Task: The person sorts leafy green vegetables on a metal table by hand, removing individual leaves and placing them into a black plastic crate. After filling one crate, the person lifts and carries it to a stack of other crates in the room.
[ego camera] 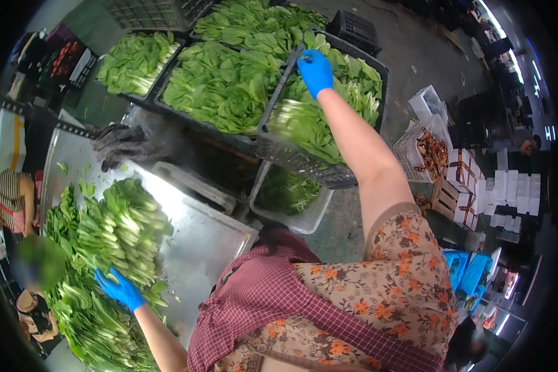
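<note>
Blue gloves cover both of my hands. My left hand (120, 289) lies with its fingers spread on a heap of leafy greens (121, 228) with pale stalks, on a metal table (190, 255). My right hand (315, 72) is over the far left part of a black plastic crate (383, 93) of leafy greens (302, 125). Its fingers are curled, and a bit of green shows at them; whether they grip a leaf I cannot tell. In that crate, bunches lie with pale stalks showing. Beside it stands another crate of greens (223, 88).
A dark cloth (125, 142) lies at the table's far edge. A pale bin (318, 216) with loose leaves stands on the floor below the crate. An empty black crate (353, 30) stands beyond. Foam boxes (511, 190) are stacked at the right. A person in a striped top (11, 193) is at the left.
</note>
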